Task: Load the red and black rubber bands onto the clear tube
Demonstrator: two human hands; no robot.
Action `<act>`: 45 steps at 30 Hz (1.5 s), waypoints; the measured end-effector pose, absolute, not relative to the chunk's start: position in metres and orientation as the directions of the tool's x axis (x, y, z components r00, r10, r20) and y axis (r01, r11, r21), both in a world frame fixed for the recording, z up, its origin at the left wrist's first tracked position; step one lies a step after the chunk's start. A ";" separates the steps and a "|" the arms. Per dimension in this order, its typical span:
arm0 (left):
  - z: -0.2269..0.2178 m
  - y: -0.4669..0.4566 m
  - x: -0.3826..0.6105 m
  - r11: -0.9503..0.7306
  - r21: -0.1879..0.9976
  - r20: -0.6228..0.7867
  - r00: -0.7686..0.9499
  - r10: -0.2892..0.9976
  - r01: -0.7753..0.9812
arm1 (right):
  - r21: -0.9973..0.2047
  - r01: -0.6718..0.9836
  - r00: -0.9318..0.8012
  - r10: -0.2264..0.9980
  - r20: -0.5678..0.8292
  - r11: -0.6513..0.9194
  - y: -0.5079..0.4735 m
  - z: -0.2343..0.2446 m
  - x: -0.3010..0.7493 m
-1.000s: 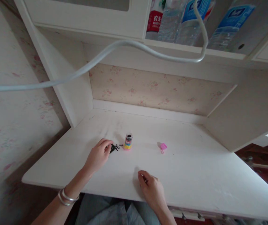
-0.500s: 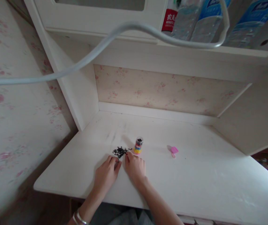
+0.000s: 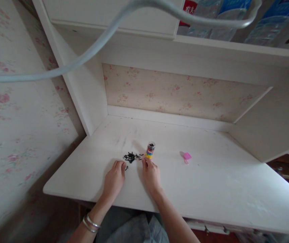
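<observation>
A loose pile of small black hair ties (image 3: pixel 129 157) lies on the white desk, a few strays on its right side. My left hand (image 3: pixel 114 179) is closed in a pinch just below the pile, with one black hair tie (image 3: pixel 126 167) showing at its fingertips. Right of the pile, my right hand (image 3: pixel 151 175) also pinches, its fingertips by the base of a small clear jar (image 3: pixel 150 150). That jar stands upright without a lid, has a colourful label and holds black hair ties. Whatever the right fingers grip is too small to make out.
A pink lid-like piece with a tail (image 3: pixel 187 156) rests to the right on the desk (image 3: pixel 222 189). A pale cable or tube (image 3: pixel 83 59) crosses the upper view. Plastic bottles (image 3: pixel 230 20) stand on the shelf above. Floral wallpaper (image 3: pixel 5 135) covers the left wall.
My left hand has drawn slightly away from the pile with a hair tie at its fingertips. My right hand has shifted right, away from the pile toward the jar. The view has tilted down.
</observation>
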State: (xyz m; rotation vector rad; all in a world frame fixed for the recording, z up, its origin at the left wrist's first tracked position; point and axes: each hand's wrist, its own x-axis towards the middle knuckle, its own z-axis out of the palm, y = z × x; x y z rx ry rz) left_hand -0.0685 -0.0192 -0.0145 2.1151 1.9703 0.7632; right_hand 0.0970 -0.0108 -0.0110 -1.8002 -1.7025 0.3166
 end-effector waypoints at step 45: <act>-0.017 -0.011 -0.079 -0.041 0.783 0.175 -0.157 0.972 0.620 | -0.772 0.604 0.337 0.813 0.474 0.200 0.027 0.049 0.147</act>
